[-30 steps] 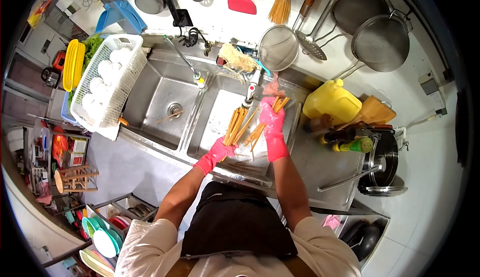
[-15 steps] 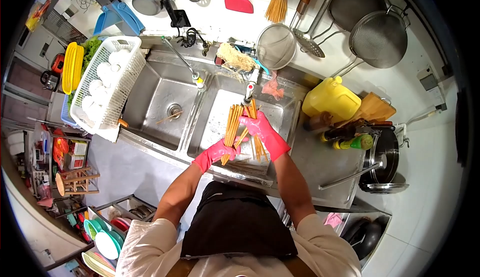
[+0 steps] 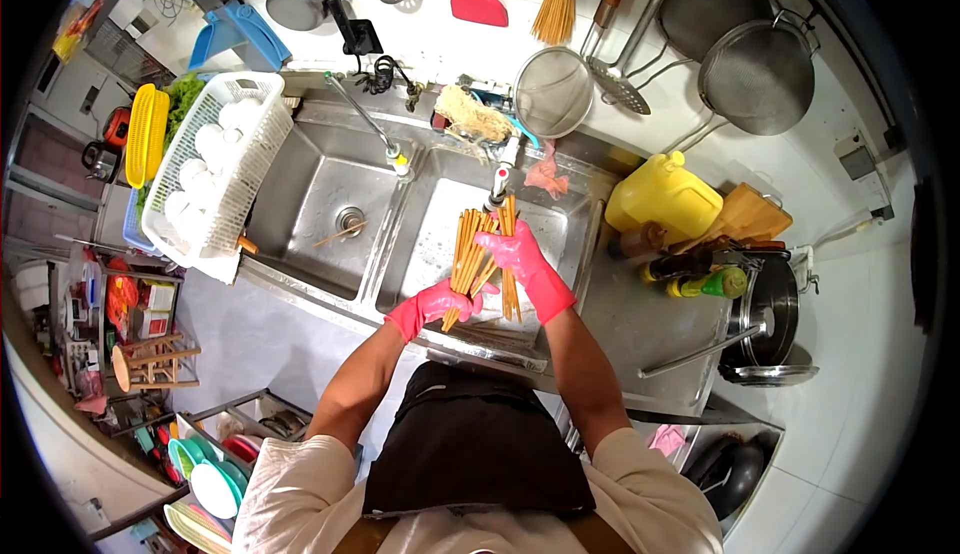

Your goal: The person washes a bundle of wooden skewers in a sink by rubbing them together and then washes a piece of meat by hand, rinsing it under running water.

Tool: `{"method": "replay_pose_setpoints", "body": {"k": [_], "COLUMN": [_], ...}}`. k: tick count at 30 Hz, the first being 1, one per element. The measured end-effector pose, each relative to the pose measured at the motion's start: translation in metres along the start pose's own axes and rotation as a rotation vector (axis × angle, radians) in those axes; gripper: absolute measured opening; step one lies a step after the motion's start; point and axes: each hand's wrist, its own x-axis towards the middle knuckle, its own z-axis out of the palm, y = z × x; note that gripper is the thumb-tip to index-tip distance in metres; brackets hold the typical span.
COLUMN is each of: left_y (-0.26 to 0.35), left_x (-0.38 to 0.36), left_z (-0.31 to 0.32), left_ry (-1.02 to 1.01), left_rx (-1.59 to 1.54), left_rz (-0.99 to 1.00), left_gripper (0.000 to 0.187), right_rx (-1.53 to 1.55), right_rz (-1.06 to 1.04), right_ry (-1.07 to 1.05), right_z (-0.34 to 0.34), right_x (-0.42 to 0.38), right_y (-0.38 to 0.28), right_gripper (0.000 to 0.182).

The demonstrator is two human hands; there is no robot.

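Note:
Both my hands wear pink rubber gloves over the right sink basin (image 3: 400,254). My left hand (image 3: 440,304) is closed around the lower end of a bundle of wooden chopsticks (image 3: 466,252), which fans out upward. Fingers wrapped, my right hand (image 3: 518,256) grips a smaller bunch of chopsticks (image 3: 511,296) that passes through it nearly upright. The two bunches lie side by side just below the faucet (image 3: 499,182), and a few sticks slant between them. More thin sticks appear at the bottom of the basin, partly hidden by my hands.
A white basket (image 3: 215,169) of white bowls stands left of the left basin (image 3: 335,199), where one stick lies near the drain. A loofah (image 3: 472,114) and a pink cloth (image 3: 545,174) sit behind the faucet. A yellow jug (image 3: 662,197) and bottles stand right.
My right hand has shifted slightly left, and its chopsticks have turned more upright. The left hand keeps its grip nearly in place.

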Motion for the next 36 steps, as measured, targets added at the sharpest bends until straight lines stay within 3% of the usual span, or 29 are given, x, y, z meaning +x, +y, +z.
{"method": "replay_pose_setpoints", "body": {"k": [5,13,18,22,25,26,29,31,36], "left_y": [0.001,-0.018,-0.019,-0.013,-0.022,-0.022,-0.028,-0.033,-0.036], "left_x": [0.000,0.010,0.018,0.021,0.027,0.029,0.033,0.038,0.037], "left_z": [0.005,-0.008,-0.004,0.002,-0.006,-0.006,-0.004,-0.005,-0.002], "left_ry": [0.098,0.189,0.388,0.529,0.602,0.600,0.613,0.639,0.603], "left_rx": [-0.044,-0.057,0.137,0.257,0.217,0.217,0.178,0.154,0.131], "left_rz": [0.013,0.245,0.203,0.168,0.134,0.136,0.190,0.219,0.222], "left_gripper": [0.054,0.037,0.032,0.028,0.030,0.030,0.035,0.036,0.036], "right_rx": [0.061,0.092,0.183,-0.043,-0.642,-0.643,-0.443,-0.012,0.089], "right_rz": [0.017,0.033,-0.010,-0.050,-0.562,-0.564,-0.469,-0.133,-0.043], "right_ry": [-0.116,0.082,0.179,0.323,0.422,0.422,0.516,0.567,0.581], "right_z": [-0.008,-0.008,-0.008,-0.022,-0.033,-0.036,-0.039,-0.028,-0.019], "right_x": [-0.004,-0.004,-0.004,0.006,0.012,0.017,0.027,0.017,0.012], "right_y": [-0.018,-0.025,-0.017,-0.005,0.006,0.015,0.039,0.023,0.018], "right_gripper": [0.016,0.012,0.012,0.013,0.010,0.010,0.011,0.017,0.018]}}
